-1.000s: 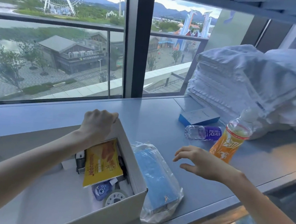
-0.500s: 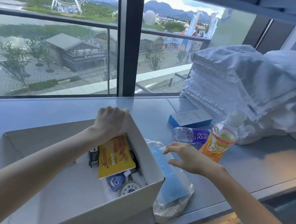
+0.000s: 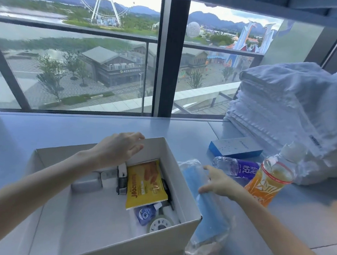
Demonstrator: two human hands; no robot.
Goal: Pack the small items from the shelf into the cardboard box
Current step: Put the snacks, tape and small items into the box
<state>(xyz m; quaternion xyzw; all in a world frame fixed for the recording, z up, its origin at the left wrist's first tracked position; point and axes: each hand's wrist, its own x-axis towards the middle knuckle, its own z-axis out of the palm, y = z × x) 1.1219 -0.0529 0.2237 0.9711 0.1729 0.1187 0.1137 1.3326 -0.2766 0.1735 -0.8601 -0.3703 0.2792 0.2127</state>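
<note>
An open cardboard box (image 3: pixel 181 183) stands on the grey shelf (image 3: pixel 311 215). Inside it lie a yellow snack packet (image 3: pixel 145 184), a small blue pouch (image 3: pixel 144 214), a round white disc (image 3: pixel 160 225) and some grey and black-and-white items. My left hand (image 3: pixel 118 150) grips the box's far rim. Right beside the box lies a clear bag of blue masks (image 3: pixel 211 222). My right hand (image 3: pixel 220 183) pinches its upper part between thumb and fingers.
Behind my right hand a water bottle with a purple label (image 3: pixel 238 168) lies flat, an orange drink bottle (image 3: pixel 271 179) stands upright, and a blue flat box (image 3: pixel 235 149) lies further back. Folded white towels (image 3: pixel 288 110) are stacked at the right. A window runs behind the shelf.
My right hand has moved left and down onto the mask bag and closed on it. My left hand has stayed on the box's rim.
</note>
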